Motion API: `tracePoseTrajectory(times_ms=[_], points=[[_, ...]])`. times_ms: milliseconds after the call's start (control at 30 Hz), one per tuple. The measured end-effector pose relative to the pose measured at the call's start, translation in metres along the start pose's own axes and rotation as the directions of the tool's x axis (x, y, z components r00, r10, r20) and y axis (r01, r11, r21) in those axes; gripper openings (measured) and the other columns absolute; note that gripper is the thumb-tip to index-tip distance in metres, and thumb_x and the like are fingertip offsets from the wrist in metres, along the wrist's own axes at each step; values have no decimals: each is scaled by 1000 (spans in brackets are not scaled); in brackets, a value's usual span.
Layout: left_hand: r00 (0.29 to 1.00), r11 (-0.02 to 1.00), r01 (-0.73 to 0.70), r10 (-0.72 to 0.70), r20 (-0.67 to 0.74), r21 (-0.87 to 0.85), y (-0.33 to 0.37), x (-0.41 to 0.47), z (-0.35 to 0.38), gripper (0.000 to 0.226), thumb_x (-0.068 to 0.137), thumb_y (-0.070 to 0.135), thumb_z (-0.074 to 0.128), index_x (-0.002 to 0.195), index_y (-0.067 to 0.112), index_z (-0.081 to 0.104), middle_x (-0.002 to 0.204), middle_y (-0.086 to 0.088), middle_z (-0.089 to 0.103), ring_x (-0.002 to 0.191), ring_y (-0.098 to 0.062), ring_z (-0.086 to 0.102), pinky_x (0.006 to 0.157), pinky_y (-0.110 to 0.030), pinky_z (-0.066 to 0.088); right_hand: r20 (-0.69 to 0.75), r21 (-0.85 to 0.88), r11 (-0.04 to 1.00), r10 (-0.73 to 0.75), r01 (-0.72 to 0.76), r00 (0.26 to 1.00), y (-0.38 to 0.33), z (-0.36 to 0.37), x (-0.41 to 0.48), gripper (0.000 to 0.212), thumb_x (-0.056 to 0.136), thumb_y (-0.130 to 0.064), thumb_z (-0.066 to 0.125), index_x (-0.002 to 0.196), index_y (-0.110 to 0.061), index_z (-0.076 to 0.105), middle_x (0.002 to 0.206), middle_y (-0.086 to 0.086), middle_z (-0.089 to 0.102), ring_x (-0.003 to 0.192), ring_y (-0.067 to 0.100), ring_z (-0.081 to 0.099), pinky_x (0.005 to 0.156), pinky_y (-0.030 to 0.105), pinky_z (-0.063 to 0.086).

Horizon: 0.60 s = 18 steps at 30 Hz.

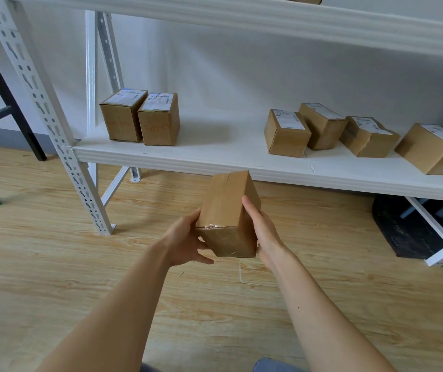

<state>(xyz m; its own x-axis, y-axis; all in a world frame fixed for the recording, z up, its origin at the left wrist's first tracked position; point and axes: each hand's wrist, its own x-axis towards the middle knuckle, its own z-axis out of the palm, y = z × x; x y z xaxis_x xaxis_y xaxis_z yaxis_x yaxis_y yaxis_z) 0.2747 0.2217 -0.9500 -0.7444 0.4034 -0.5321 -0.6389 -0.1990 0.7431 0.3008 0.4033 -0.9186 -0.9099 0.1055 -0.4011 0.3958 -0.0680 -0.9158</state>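
Cardboard fills the grip: a plain brown box (227, 210) is clamped between both hands and held in the air. The left hand (185, 237) takes its near left corner, thumb laid across the near end, fingers tucked out of sight behind the side. The right hand (262, 232) presses against the right face, thumb pointing up along the edge, and its fingers are hidden by the box too. The box sits tilted, its far end raised toward the shelf (215, 154), with a taped seam running down the top face and shiny tape across the near edge. It hangs over the floor (54, 264), just in front of the shelf's front lip and not on it.

On that white shelf a pair of boxes (158, 122) stands side by side at the left, touching, white labels on top. Well apart to the right, a row of boxes (286, 134) runs off toward the frame's edge, set at loose angles. A second shelf board (241, 20) runs overhead, and a slotted white post (40, 103) carries both. Behind is a pale wall (241, 76). The floor is light wood plank. A black frame (0, 89) stands at the far left, and a dark mat (408, 232) lies under the shelf at the right.

Both forearms are bare and reach forward, converging on the box.
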Motion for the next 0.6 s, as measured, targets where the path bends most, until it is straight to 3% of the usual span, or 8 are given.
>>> tracePoseTrajectory(times_ms=[67, 133, 233, 367, 500, 600], points=[[1000, 998, -11, 10, 25, 61, 0, -1, 0, 48, 101, 53, 40, 139, 27, 55, 137, -13, 59, 121, -41, 58, 104, -70, 37, 56, 29, 999, 25, -27, 998, -2, -1, -3, 70, 76, -72, 62, 127, -25, 55, 114, -2, 67, 100, 13, 63, 73, 32, 53], [999, 996, -10, 6, 43, 89, 0, -1, -1, 57, 95, 61, 46, 141, 29, 52, 137, -15, 58, 122, -41, 57, 100, -64, 44, 74, 48, 997, 51, -55, 996, 0, -4, -1, 57, 84, -66, 58, 121, -23, 57, 112, 3, 65, 99, 17, 61, 80, 36, 51], [999, 997, -9, 6, 37, 79, 1, 0, -1, 75, 80, 70, 59, 142, 29, 50, 135, -17, 59, 118, -37, 60, 88, -49, 56, 83, 92, 992, 78, -85, 994, 3, -5, 1, 62, 85, -66, 57, 124, -18, 62, 118, 12, 67, 108, 28, 62, 87, 42, 51], [999, 993, -32, 36, -29, 113, 0, 1, -1, 82, 74, 65, 70, 139, 19, 55, 129, -7, 65, 113, -27, 63, 76, -36, 56, 31, 149, 987, 50, -54, 998, 3, -5, 1, 43, 99, -49, 50, 131, -21, 58, 119, 7, 68, 110, 26, 63, 101, 45, 49], [994, 999, -23, 26, -102, 23, -4, 5, -7, 73, 82, 58, 65, 141, 18, 47, 131, -13, 61, 118, -29, 60, 83, -41, 53, -22, 41, 996, -77, 78, 997, 7, -7, 7, 47, 106, -31, 44, 151, -38, 34, 148, -3, 48, 129, 21, 52, 106, 49, 47], [991, 996, -52, 43, -129, -70, -5, 8, -9, 58, 93, 53, 58, 141, 25, 41, 145, -15, 45, 124, -34, 53, 89, -55, 49, -23, 21, 996, -90, 90, 996, 8, -7, 7, 49, 105, -30, 46, 152, -37, 33, 152, 0, 44, 135, 21, 46, 112, 49, 41]])
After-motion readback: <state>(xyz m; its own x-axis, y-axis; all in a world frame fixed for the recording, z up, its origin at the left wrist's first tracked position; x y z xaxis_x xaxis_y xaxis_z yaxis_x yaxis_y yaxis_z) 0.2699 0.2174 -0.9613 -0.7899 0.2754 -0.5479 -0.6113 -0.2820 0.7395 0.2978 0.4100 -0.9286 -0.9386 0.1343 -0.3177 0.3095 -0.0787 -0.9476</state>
